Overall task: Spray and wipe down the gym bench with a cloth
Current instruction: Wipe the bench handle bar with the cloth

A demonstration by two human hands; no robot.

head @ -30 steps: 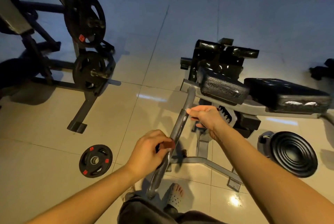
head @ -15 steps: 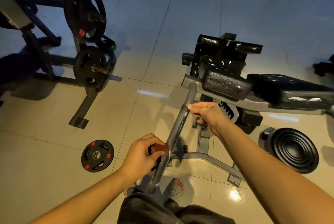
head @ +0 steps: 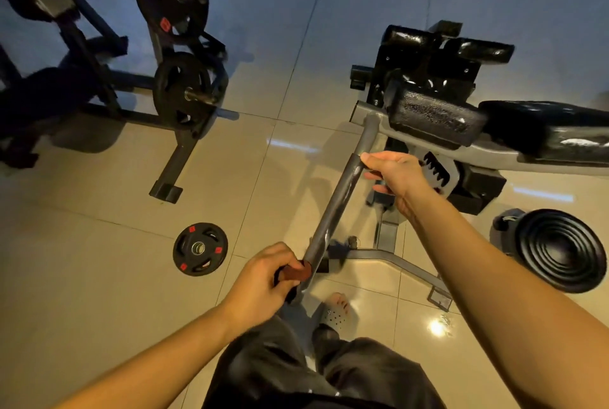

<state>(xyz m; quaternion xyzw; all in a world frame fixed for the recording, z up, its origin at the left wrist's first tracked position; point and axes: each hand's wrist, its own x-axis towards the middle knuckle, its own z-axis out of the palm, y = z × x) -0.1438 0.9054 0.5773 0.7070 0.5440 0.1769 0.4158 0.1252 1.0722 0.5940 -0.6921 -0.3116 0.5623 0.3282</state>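
Note:
The gym bench (head: pixel 540 118) has black pads and a grey frame and stands at the right. A grey bar (head: pixel 339 197) slants from the frame down toward me. My left hand (head: pixel 263 276) grips a reddish-brown cloth (head: pixel 298 271) and presses it against the bar's lower end. My right hand (head: pixel 395 174) is at the bar's upper part, one fingertip touching it. Its fingers curl round a small reddish object (head: pixel 373 174) that is mostly hidden, so I cannot tell what it is.
A small weight plate (head: pixel 200 248) lies on the tiled floor at the left. A plate rack (head: pixel 179 92) with loaded plates stands at the back left. A black ribbed disc (head: pixel 560 250) lies at the right. My foot (head: pixel 336 309) is under the bar.
My left hand has slid with the cloth down the bar toward its lower end. My right hand has stayed at the upper part.

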